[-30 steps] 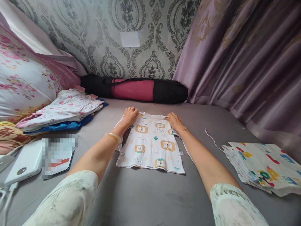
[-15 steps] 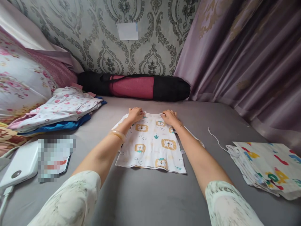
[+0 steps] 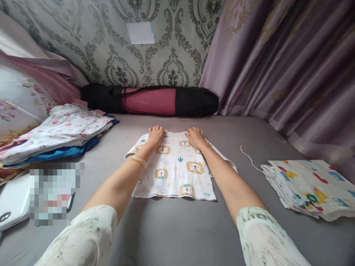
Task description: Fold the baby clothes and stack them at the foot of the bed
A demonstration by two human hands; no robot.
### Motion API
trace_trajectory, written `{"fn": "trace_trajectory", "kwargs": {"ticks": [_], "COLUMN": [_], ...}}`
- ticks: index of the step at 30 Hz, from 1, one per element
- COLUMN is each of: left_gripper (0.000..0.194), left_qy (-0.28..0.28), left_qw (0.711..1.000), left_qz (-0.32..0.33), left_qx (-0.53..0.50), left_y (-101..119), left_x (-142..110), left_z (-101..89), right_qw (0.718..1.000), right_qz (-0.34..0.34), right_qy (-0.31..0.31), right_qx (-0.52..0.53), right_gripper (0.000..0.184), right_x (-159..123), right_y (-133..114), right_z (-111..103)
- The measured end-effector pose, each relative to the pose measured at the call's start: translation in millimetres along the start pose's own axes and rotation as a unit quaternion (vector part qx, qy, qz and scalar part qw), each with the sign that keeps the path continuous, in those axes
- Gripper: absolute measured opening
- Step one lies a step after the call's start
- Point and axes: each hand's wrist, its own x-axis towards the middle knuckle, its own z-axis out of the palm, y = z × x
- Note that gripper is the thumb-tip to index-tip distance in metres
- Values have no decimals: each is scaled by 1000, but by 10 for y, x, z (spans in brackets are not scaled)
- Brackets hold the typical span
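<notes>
A small white shirt [image 3: 177, 181] printed with tan lion faces, green leaves and cloud outlines lies flat on the grey sheet, its hem toward me. At its far left shoulder, my left hand [image 3: 156, 136] is closed on the cloth, fingers curled over the edge. My right hand [image 3: 195, 136] pinches the far right shoulder in the same way, thumb near the neckline. Both forearms reach across the shirt's sides and partly cover the sleeves, which spread outward. A pale bangle [image 3: 138, 161] circles my left wrist.
Folded clothes [image 3: 66, 125] are piled at left, by a floral pillow [image 3: 16, 96]. A white device [image 3: 15, 201] and a blurred-out phone [image 3: 55, 195] lie nearer. Folded patterned cloths [image 3: 316, 184] with a white cord rest at right. A black-and-pink long bag [image 3: 149, 100] lies along the wall.
The left sleeve now lies spread further out to the left. Both hands stay at the shoulders, the left with its fingers more curled. The camera view has shifted slightly.
</notes>
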Motion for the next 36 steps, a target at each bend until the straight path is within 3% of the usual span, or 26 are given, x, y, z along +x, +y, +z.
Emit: {"fn": "trace_trajectory", "kwargs": {"ticks": [5, 10, 13, 16, 19, 23, 29, 33, 36], "left_gripper": [27, 23, 26, 30, 32, 35, 34, 36, 39], "left_qy": [28, -9, -31, -19, 11, 43, 46, 35, 26], "left_qw": [999, 982, 962, 943, 933, 926, 923, 927, 932], "left_qz": [43, 147, 211, 248, 246, 234, 219, 217, 214], "left_qx": [-14, -114, -168, -221, -262, -295, -312, -305, -292], "left_y": [167, 627, 976, 1263, 1431, 1488, 1475, 1481, 1483], "left_x": [-43, -84, -92, -100, -125, -174, -200, -187, -188], "left_z": [-143, -215, -176, -71, 63, 183, 173, 161, 168], "right_qw": [993, 970, 958, 960, 965, 968, 972, 987, 992], "right_qz": [71, 200, 239, 232, 215, 193, 171, 140, 80], "right_qy": [31, -20, -53, -61, -54, -73, -126, -82, 11], "right_qx": [92, 134, 147, 142, 136, 145, 96, 11, -101], "right_gripper": [32, 36, 38, 34, 29, 22, 18, 24, 32], "right_x": [-289, -1074, -1504, -1742, -1795, -1712, -1549, -1479, -1456], "right_y": [470, 1030, 1135, 1091, 1019, 997, 1050, 1090, 1129], "right_z": [-409, -720, -748, -704, -651, -627, -740, -919, -1033]}}
